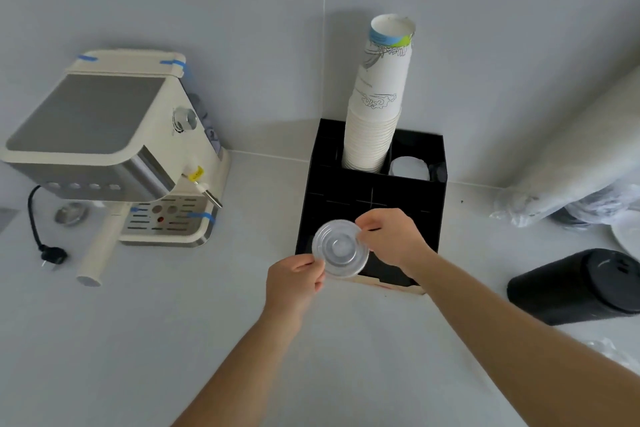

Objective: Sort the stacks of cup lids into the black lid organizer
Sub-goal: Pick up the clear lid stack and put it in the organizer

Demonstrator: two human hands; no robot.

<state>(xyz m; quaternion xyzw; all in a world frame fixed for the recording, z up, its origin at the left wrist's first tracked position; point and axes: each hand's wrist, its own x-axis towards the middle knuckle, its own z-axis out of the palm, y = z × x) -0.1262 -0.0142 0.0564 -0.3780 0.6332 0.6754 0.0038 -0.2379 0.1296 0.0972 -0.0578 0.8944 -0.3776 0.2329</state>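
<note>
We hold the clear lids [340, 248] at the rim with both hands: the left hand [294, 282] pinches the near-left edge, the right hand [391, 239] pinches the far-right edge. The lids hover over the front left of the organizer [426, 218]. Stack height is probably small; the view does not resolve it. Step in hand: placement. Next, align the lids with a front compartment, lower, then release.

Tall white paper cup stack [377, 97] blocks black lid organizer's [429, 198] back-left compartment; counter [173, 340] front bare; cream espresso machine [114, 146] at left.
</note>
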